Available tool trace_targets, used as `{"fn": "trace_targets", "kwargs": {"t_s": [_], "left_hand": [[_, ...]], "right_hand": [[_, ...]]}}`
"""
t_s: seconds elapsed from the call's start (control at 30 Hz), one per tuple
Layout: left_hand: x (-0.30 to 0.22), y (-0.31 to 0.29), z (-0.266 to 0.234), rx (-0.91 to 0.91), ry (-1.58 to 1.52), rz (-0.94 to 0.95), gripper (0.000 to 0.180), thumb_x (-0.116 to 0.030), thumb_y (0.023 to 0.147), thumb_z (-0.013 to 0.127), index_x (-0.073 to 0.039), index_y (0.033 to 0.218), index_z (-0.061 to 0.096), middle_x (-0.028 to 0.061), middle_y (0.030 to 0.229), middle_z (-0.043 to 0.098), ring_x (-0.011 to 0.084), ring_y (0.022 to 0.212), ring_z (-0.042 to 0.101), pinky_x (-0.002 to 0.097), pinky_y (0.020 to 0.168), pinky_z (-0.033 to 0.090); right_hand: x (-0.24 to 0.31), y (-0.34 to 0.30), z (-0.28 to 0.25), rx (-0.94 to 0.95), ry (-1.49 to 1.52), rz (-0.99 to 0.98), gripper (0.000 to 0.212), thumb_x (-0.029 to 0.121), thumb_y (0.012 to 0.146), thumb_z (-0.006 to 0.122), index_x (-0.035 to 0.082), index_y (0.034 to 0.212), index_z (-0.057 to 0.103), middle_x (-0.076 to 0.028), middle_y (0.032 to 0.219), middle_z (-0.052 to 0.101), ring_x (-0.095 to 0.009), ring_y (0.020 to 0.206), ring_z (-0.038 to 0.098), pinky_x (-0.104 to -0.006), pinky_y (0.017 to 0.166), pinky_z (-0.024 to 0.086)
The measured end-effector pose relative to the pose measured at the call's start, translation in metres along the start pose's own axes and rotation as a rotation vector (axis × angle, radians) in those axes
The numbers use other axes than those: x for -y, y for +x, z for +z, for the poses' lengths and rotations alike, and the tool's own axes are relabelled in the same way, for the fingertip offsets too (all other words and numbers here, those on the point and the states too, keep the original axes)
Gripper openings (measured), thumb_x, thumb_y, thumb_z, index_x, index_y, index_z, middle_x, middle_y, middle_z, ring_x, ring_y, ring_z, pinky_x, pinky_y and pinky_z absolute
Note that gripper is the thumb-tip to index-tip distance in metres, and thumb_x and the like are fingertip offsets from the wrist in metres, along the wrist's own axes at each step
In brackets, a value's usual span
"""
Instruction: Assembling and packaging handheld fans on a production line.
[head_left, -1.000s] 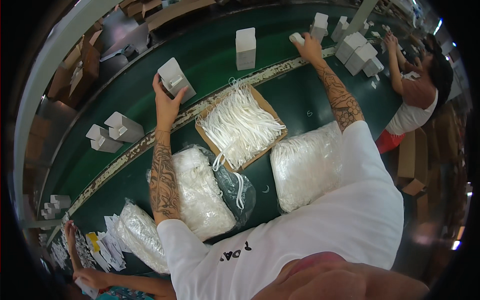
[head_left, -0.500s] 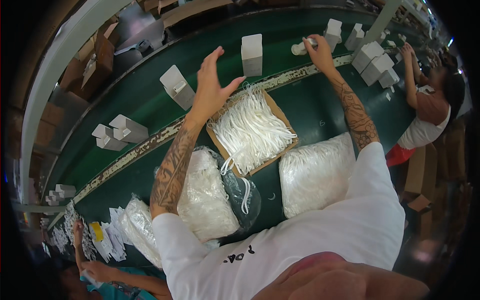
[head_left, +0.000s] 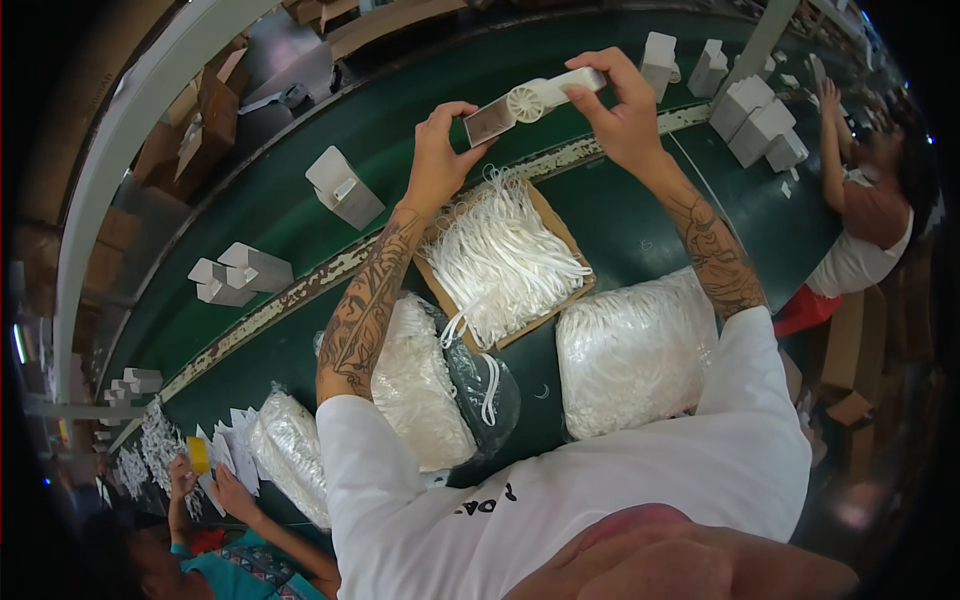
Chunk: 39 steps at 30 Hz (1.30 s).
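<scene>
Green conveyor belt (head_left: 300, 150) curves across the top of the view, carrying white boxes (head_left: 345, 188). Above it, toward 12 o'clock, both hands hold one white handheld fan (head_left: 535, 100) — the left hand (head_left: 440, 150) pinches its flat end, the right hand (head_left: 620, 105) is clamped on its handle. Below them — at 6 o'clock — sits a cardboard tray of white straps (head_left: 505, 255) between clear bags (head_left: 635, 350).

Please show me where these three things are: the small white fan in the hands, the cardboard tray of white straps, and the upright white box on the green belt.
small white fan (head_left: 527, 101), head view, on its round wheel.
cardboard tray (head_left: 557, 213), head view, on its right rim.
upright white box (head_left: 345, 192), head view, on its side face.
</scene>
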<state>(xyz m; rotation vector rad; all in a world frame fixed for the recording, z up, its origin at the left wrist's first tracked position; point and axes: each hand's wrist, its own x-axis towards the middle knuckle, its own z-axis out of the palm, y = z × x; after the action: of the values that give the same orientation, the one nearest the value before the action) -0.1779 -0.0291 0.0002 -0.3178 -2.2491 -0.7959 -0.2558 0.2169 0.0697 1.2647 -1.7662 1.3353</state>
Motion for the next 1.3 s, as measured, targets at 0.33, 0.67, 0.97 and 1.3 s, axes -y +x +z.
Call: {"fn": "trace_targets", "kwargs": {"t_s": [0.33,0.67,0.97,1.3], "left_hand": [[0.006,-0.024,-0.026,0.101,-0.252,-0.266,0.047,-0.009,0.077,0.082,0.001,0.117,0.059,0.0109,0.102,0.069,0.0173,0.090,0.065,0.0303,0.080,0.053],[0.042,-0.042,-0.028,0.059,-0.260,-0.264,0.047,-0.010,0.080,0.080,0.003,0.119,0.059,0.0110,0.105,0.070,0.0149,0.091,0.066,0.0292,0.076,0.054],[0.085,-0.051,-0.037,-0.191,-0.163,-0.393,0.063,-0.027,0.080,0.083,0.006,0.125,0.053,0.0156,0.107,0.068,0.0222,0.096,0.065,0.0341,0.083,0.053],[0.033,-0.025,-0.054,-0.459,0.194,0.067,0.059,-0.021,0.086,0.076,0.002,0.132,0.046,0.0168,0.124,0.053,0.0267,0.113,0.053,0.0377,0.101,0.040]], "right_hand": [[0.010,-0.006,0.110,0.235,-0.302,-0.146,0.046,0.043,0.078,0.078,0.009,0.105,0.066,-0.007,0.097,0.063,-0.026,0.090,0.061,-0.0371,0.080,0.047],[0.013,-0.036,0.123,0.344,-0.490,-0.200,0.025,0.036,0.085,0.072,0.011,0.087,0.072,-0.007,0.102,0.061,-0.025,0.094,0.059,-0.0385,0.082,0.044],[0.031,-0.070,0.062,-0.025,0.048,0.480,0.023,0.023,0.096,0.068,0.001,0.092,0.070,0.002,0.072,0.058,-0.004,0.065,0.049,-0.0211,0.057,0.039],[0.015,-0.109,0.053,0.569,0.080,0.426,0.026,0.025,0.085,0.076,0.001,0.092,0.069,-0.005,0.072,0.061,-0.016,0.067,0.056,-0.0291,0.062,0.046]]}}
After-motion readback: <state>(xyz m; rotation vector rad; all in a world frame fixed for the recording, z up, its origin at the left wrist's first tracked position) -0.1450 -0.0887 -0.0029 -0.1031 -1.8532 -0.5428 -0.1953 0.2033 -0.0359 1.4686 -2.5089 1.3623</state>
